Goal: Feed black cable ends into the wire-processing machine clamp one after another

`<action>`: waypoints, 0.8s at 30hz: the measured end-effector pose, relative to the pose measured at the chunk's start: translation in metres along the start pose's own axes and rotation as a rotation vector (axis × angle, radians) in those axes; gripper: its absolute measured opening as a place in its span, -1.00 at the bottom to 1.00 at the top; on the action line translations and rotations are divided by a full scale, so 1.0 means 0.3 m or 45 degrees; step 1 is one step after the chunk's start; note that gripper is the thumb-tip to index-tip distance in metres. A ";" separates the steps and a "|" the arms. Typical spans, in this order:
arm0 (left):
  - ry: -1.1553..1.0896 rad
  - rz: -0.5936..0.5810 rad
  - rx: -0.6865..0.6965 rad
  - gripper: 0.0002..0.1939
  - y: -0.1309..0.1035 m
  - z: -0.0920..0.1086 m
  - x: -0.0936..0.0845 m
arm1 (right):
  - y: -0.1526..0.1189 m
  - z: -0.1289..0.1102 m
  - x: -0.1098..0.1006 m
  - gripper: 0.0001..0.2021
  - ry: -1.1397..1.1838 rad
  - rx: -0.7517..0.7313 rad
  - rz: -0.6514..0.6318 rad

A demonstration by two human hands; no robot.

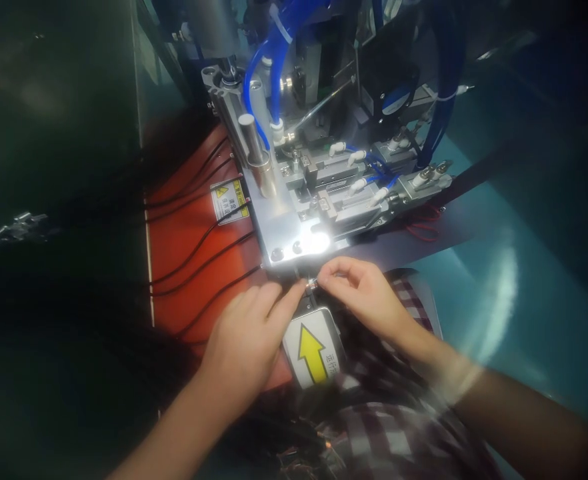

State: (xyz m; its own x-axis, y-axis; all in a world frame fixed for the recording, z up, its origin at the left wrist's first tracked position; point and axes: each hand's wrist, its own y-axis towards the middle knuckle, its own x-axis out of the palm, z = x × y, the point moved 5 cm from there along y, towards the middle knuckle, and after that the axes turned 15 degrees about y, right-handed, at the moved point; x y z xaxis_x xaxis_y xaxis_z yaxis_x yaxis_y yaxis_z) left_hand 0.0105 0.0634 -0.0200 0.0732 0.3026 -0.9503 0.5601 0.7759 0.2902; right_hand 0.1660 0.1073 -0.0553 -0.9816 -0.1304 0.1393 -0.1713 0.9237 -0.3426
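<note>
Both hands are in, and I count two, meeting at the near edge of the metal plate (279,227). I've got the left hand (247,333) coming up from the near left, forefinger and thumb stretched toward a tiny shiny part (311,285). The right hand (361,290) reaches in from the near right, fingertips pinched on that same part. So the hands are together, both closed on one small piece, just below the plate's bright glare. It's too small for me to call its long axis or which way it points.

Counting on: one yellow arrow label (313,350) sits just near of the fingers, its long axis near to far, the arrow pointing far toward the plate. One yellow warning sticker (229,199) lies on the red surface (184,267) to the left. About five black cables (199,257) cross that red surface. Blue hoses (261,63) loop at the far side; I can't count them cleanly.
</note>
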 end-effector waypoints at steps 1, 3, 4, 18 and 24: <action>0.002 -0.005 0.001 -0.58 0.000 0.000 0.000 | 0.000 0.000 0.001 -0.88 -0.001 0.007 0.001; 0.007 -0.015 -0.003 -0.57 -0.001 -0.002 0.001 | -0.002 -0.001 0.002 -0.88 0.001 0.017 -0.005; 0.009 -0.021 -0.004 -0.57 -0.001 -0.002 0.002 | -0.003 -0.001 0.002 -0.87 0.002 0.014 -0.009; -0.005 -0.034 -0.006 -0.58 -0.002 -0.004 0.003 | -0.005 0.016 -0.005 -0.87 0.039 -0.015 -0.069; -0.006 -0.008 -0.011 -0.59 0.003 -0.003 0.000 | -0.007 0.021 -0.005 -0.87 0.042 -0.033 -0.067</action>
State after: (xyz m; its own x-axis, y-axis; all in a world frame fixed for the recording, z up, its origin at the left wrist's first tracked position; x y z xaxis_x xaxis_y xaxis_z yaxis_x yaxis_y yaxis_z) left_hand 0.0103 0.0646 -0.0195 0.0735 0.2953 -0.9526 0.5536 0.7824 0.2853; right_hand 0.1674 0.1033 -0.0607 -0.9679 -0.1674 0.1875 -0.2201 0.9249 -0.3102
